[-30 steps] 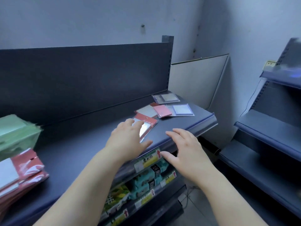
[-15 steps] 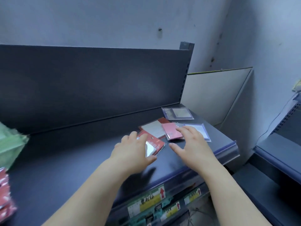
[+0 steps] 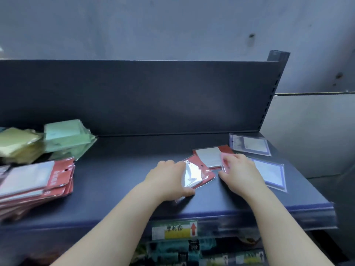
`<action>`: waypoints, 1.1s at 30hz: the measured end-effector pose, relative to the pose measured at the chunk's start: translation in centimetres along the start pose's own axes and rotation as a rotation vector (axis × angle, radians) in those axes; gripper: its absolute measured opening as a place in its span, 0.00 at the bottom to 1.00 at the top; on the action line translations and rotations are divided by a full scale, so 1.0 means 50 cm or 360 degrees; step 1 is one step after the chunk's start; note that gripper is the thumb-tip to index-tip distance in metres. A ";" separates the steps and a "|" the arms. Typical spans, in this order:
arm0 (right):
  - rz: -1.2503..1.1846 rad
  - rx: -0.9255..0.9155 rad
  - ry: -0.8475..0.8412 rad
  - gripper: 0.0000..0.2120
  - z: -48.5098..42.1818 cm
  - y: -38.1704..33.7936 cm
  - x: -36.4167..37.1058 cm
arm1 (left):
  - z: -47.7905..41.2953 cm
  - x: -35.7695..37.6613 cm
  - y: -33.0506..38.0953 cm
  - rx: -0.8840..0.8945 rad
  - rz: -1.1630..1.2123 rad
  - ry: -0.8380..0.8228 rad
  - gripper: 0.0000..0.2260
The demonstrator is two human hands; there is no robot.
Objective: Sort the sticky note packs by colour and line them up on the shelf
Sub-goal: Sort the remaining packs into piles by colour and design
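Left hand (image 3: pixel 169 179) grips the left edge of a red pack (image 3: pixel 197 172) in shiny wrap at mid shelf (image 3: pixel 115 181), thumb at its near corner; right hand (image 3: pixel 240 175) lies just beside it, bent fingers over a pink pack (image 3: pixel 225 159), grasp not discernible. Left end of shelf: yellow stack (image 3: pixel 17 144), green stack (image 3: pixel 65 135) by the back panel, red stack (image 3: pixel 34 179) nearer the front edge. Right of centre: second red pack (image 3: pixel 209 156) with grey pad, touching the held one; two blue-edged packs, one at the back right corner (image 3: pixel 249 144), one nearer the front (image 3: pixel 270 171).
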State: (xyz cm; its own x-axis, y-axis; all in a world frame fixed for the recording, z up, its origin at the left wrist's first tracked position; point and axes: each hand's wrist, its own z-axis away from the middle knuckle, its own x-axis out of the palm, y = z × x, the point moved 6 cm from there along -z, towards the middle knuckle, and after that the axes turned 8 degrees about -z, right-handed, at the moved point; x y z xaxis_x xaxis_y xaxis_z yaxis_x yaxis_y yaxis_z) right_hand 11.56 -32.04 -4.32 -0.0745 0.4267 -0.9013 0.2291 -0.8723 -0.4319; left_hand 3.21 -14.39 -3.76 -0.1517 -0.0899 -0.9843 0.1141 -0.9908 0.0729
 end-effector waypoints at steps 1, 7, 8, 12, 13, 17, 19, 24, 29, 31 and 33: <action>-0.0006 -0.0004 0.0000 0.21 0.001 0.002 0.000 | 0.004 -0.001 -0.001 -0.0035 0.0017 0.0022 0.23; -0.0204 -0.0086 0.0050 0.24 0.008 -0.004 -0.001 | 0.048 0.000 -0.020 -0.0221 0.0114 0.0155 0.30; -0.0244 -0.0122 0.0054 0.25 0.011 -0.010 0.001 | 0.054 0.000 -0.027 -0.0257 0.0138 0.0195 0.30; -0.0442 -0.0301 0.0080 0.26 0.023 -0.043 0.007 | 0.078 -0.008 -0.055 -0.0380 0.0211 0.0369 0.26; -0.0482 -0.0336 0.0083 0.26 0.030 -0.053 0.008 | 0.085 -0.013 -0.062 -0.0399 0.0218 0.0402 0.26; -0.0622 -0.0476 0.0080 0.27 0.055 -0.101 0.017 | 0.125 -0.032 -0.100 -0.0505 0.0224 0.0500 0.30; -0.0673 -0.0566 0.0066 0.27 0.063 -0.133 0.024 | 0.147 -0.035 -0.125 -0.0562 0.0217 0.0516 0.32; -0.0740 -0.0803 0.0001 0.27 0.090 -0.234 0.051 | 0.207 -0.047 -0.204 -0.0702 0.0185 0.0581 0.31; -0.0770 -0.1001 -0.0098 0.27 0.121 -0.347 0.089 | 0.261 -0.061 -0.305 -0.0794 0.0147 0.0684 0.31; -0.0781 -0.1071 -0.0121 0.26 0.132 -0.396 0.105 | 0.278 -0.059 -0.351 -0.0833 0.0118 0.0681 0.30; -0.0788 -0.1112 -0.0120 0.26 0.141 -0.445 0.121 | 0.291 -0.058 -0.400 -0.0861 0.0085 0.0677 0.30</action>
State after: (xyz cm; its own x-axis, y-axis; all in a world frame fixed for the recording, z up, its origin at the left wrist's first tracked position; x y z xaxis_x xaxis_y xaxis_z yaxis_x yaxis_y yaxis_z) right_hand -0.84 -11.73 -0.38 -0.3820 0.6809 -0.6249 0.6964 -0.2324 -0.6790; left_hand -12.92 4.22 -0.04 0.2540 0.0197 -0.9670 0.6012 -0.7864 0.1418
